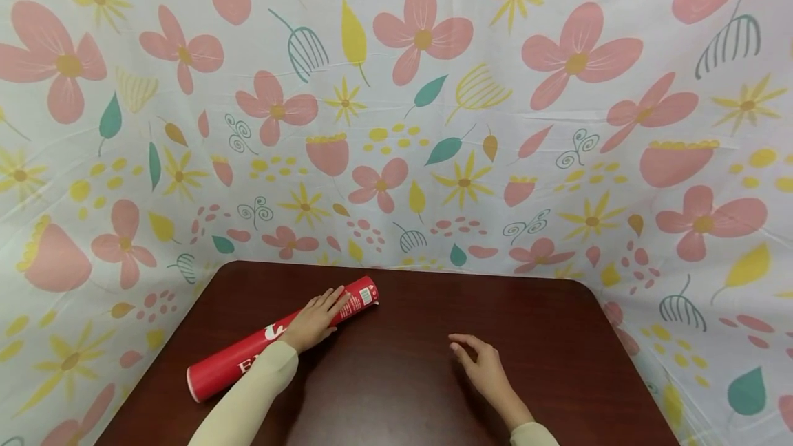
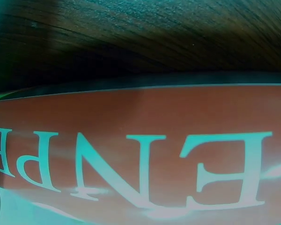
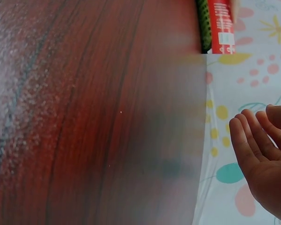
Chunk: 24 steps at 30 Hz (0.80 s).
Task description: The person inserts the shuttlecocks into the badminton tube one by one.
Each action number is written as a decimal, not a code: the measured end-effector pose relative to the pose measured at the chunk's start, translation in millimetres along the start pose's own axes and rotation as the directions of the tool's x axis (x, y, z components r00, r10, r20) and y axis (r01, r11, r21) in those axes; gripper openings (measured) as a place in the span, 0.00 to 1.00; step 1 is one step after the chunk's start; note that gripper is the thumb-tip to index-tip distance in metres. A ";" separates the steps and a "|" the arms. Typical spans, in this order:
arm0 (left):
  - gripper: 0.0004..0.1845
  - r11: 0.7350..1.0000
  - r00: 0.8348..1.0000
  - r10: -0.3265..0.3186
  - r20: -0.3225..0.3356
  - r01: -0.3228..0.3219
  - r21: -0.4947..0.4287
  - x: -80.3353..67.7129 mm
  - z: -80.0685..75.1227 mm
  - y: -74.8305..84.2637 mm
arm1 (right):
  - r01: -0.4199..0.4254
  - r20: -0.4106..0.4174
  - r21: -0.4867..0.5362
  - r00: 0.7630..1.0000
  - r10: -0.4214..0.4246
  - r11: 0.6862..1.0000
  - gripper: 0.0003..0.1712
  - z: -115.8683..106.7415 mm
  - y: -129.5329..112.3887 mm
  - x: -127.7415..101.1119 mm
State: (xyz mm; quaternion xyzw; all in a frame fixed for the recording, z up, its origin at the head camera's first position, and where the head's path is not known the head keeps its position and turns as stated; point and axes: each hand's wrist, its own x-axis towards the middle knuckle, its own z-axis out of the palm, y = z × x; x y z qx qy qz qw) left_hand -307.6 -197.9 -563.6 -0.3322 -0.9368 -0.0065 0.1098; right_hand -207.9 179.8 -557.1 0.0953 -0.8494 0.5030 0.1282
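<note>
Nearest the worktop's (image 1: 557, 336) near edge, the right hand (image 1: 486, 367) rests on the dark wood toward the near right, its grip empty: the fingers (image 3: 246, 140) are relaxed and loosely bent, holding nothing and well apart from anything else.

Further in, a red tube (image 1: 279, 339) lies on its side, running diagonally from the near left corner toward the middle of the far edge. The left hand (image 1: 316, 319) lies flat on top of it, just past its middle toward the far end, fingers straight along the barrel and pressing rather than wrapping. The left wrist view shows only the tube's glossy red side with large white letters, close against the wood.

The tube looks like a stiff, light canister with a smooth skin, so it would likely roll and slip under a flat palm. A firmer hold would be fingers curled round the barrel near its middle.

Behind the far edge hangs a flowered cloth (image 1: 434, 122).
</note>
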 end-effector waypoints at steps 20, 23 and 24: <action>0.43 0.999 0.996 -0.047 -0.072 0.047 -0.006 -1.0 -4.4 16.2 | 0.078 -0.101 -0.141 0.991 -0.093 0.987 0.12 -36.9 -5.4 2.0; 0.41 0.998 0.992 -0.048 -0.117 0.052 0.027 -1.6 -14.2 23.6 | 0.118 -0.133 -0.237 0.979 -0.152 0.964 0.12 -51.4 -8.9 1.5; 0.40 0.997 0.989 -0.053 -0.136 0.059 0.041 -2.2 -18.9 27.2 | 0.123 -0.140 -0.270 0.976 -0.165 0.955 0.12 -56.7 -10.0 1.2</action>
